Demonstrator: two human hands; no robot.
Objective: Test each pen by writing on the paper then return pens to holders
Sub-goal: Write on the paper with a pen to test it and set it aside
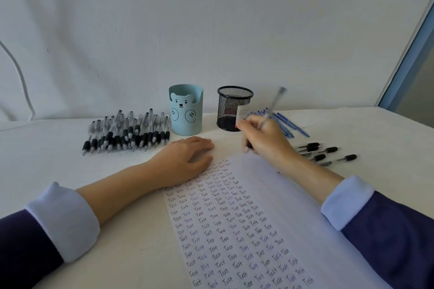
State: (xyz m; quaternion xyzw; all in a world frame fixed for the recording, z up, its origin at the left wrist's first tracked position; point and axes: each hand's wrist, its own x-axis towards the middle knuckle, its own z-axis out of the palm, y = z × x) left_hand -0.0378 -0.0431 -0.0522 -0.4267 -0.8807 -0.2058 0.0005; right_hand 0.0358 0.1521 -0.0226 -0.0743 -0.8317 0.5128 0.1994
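Plastic pen (272, 107) is pinched in right hand (265, 138), fingers curled; left hand (185, 159) lies flat, fingers straight: pin paper (281, 195) firmly, write in blank space.

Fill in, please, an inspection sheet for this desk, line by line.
Surface: white table; paper, left half filled with rows of "Test".
Job's things: pile of black pens left of blue bear holder; black mesh holder, blue pens to its right; few black pens at right.
Clutter: nothing seen.
Hands: left hand rests flat on the paper's top corner; right hand grips a blurred pen.
Cables: thin grey line down the white wall at left, maybe a cord.
Surroundings: white wall behind; blue frame at right.
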